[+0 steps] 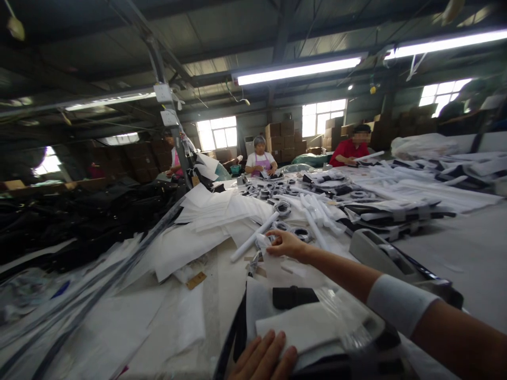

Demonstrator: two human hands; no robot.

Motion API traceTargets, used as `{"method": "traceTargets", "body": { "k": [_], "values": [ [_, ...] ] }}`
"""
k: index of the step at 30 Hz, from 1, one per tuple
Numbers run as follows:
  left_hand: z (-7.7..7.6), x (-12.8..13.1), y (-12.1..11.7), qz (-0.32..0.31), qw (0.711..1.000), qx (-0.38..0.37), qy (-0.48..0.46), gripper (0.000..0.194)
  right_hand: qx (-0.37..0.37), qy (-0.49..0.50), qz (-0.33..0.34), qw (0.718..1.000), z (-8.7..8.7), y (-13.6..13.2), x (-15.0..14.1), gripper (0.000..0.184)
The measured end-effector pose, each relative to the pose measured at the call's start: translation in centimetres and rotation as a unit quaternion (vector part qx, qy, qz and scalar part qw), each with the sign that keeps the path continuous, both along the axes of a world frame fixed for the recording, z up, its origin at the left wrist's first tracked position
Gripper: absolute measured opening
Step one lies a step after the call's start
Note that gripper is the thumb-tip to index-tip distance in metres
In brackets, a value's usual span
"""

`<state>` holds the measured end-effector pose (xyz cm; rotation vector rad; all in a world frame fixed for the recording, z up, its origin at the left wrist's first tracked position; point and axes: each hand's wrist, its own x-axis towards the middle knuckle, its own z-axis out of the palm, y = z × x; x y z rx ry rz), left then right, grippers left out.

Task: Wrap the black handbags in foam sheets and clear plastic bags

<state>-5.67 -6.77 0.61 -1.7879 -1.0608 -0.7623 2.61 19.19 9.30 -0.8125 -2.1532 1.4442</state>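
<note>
In front of me lies a black item with white sheets on it, and a clear plastic bag [336, 303] covers part of it. My left hand [263, 356] rests flat at its near edge, fingers stretched out over the white sheet [301, 324]. A black strap-like piece [295, 297] shows just above that sheet. Farther forward, my right hand [289, 244] is closed, thumb and fingers pinching a thin, translucent plastic edge [263, 241]. Whether this edge belongs to the bag, I cannot tell. A white roll [253, 237] lies just left of the right hand.
White sheets [214, 216] are piled at the left, near a metal post [182, 153]. Coiled rings [282, 208] lie ahead. A grey plastic device [382, 256] stands right of my right arm. Two people [261, 161] [344, 153] work across the table.
</note>
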Motion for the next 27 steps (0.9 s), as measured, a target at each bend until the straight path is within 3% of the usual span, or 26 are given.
{"method": "traceTargets", "body": {
  "k": [3,5,7,10,15,19,23,27],
  "values": [
    [0.0,0.7,1.0,-0.012,0.996,0.058,-0.064,0.038,-0.026,0.033,0.011,0.999,1.4,0.2,-0.1,0.038],
    [0.1,0.8,1.3,-0.018,0.993,0.082,-0.079,0.043,-0.030,0.049,0.015,0.998,2.4,0.1,-0.1,0.030],
    [0.5,0.6,1.2,-0.005,0.999,0.033,-0.033,0.042,-0.022,0.065,0.018,0.997,3.2,-0.2,0.1,0.021],
    [0.7,-0.1,0.6,0.017,0.998,-0.046,0.040,0.040,0.006,0.091,0.030,0.995,4.3,-1.1,1.1,0.021],
    [-0.3,-0.6,0.1,0.025,0.996,-0.069,0.048,0.041,0.081,0.112,0.040,0.990,5.1,-5.0,5.4,0.016],
    [-0.3,-0.3,-0.2,0.031,0.994,-0.095,0.051,0.041,0.244,0.043,0.021,0.969,3.7,-9.8,9.1,0.012],
    [0.4,0.2,-0.5,0.027,0.994,-0.106,0.019,0.042,0.281,0.050,0.072,0.956,0.2,-14.0,11.1,0.015],
    [0.2,0.8,-0.4,-0.001,0.995,-0.088,-0.054,0.035,0.333,0.097,0.080,0.934,-2.9,-16.2,11.7,0.024]
  ]
}}
